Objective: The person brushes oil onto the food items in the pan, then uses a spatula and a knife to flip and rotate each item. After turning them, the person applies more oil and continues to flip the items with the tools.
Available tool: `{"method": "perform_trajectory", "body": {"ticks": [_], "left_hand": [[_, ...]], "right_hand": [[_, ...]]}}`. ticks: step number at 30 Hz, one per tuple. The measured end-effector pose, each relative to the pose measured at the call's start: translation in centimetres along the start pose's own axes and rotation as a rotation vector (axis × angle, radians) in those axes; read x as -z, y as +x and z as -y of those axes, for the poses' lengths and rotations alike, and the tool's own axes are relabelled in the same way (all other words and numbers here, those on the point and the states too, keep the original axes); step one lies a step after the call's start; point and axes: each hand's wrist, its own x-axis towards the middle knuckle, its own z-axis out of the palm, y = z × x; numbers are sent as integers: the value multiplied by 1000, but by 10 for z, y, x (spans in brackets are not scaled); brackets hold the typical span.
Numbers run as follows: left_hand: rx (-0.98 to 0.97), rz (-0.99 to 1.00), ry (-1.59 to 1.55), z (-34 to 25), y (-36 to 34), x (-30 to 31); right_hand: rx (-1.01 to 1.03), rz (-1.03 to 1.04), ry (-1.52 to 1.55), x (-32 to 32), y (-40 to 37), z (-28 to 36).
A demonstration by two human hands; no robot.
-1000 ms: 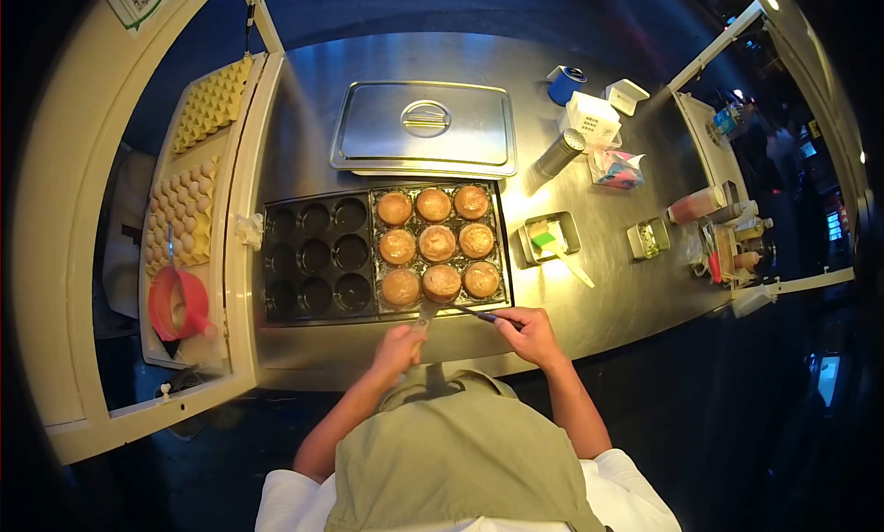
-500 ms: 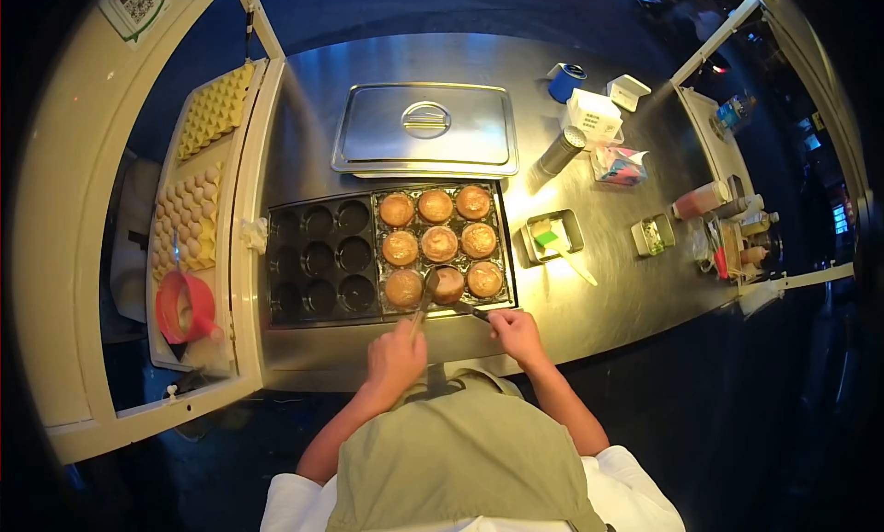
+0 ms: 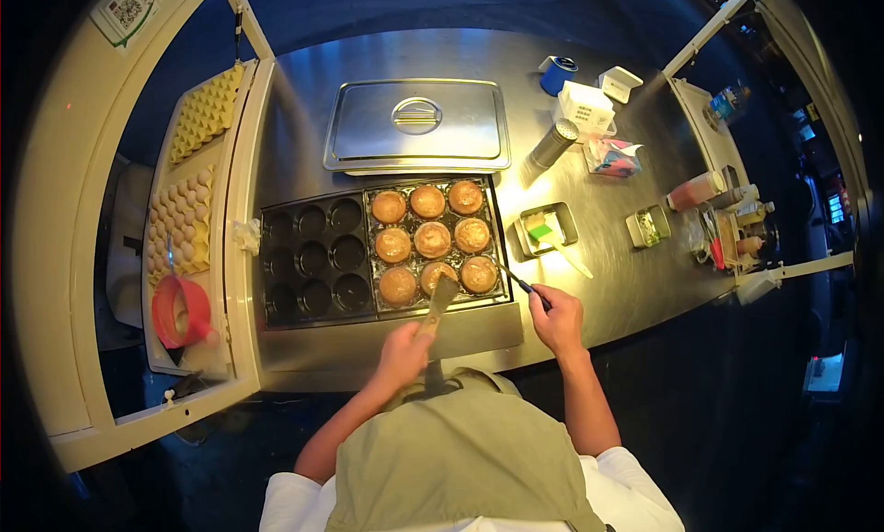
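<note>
My left hand (image 3: 405,355) is closed around the wooden handle of a small spatula (image 3: 443,295). The blade lies over the front-middle round cake (image 3: 435,274) and hides part of it. My right hand (image 3: 557,320) grips a thin tool with a dark handle (image 3: 524,285), its tip near the right edge of the pan. The molded griddle pan (image 3: 368,316) holds several browned round cakes in its right half, in rows. Bare dark wells (image 3: 313,258) fill its left half.
Behind the pan sits a lidded steel tray (image 3: 368,141). To the right are a small steel container (image 3: 573,221) with a green-and-white brush, a metal shaker (image 3: 554,144) and sauce bottles (image 3: 695,191). Eggs (image 3: 182,214) and a red pitcher (image 3: 170,325) stand at left, beyond a frame post.
The front-middle cake, tilted between the tools before, now sits flat in its well. My right hand has moved right with its tool, away from the cake. The spatula now lies over the cake.
</note>
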Motion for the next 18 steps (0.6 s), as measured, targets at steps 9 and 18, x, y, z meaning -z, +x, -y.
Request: {"method": "perform_trajectory", "body": {"ticks": [9, 18], "left_hand": [[410, 291, -369, -2, 25, -29], [446, 375, -406, -10, 39, -30]], "right_hand": [[-306, 232, 150, -39, 31, -82], [-606, 252, 424, 22, 14, -67]]}}
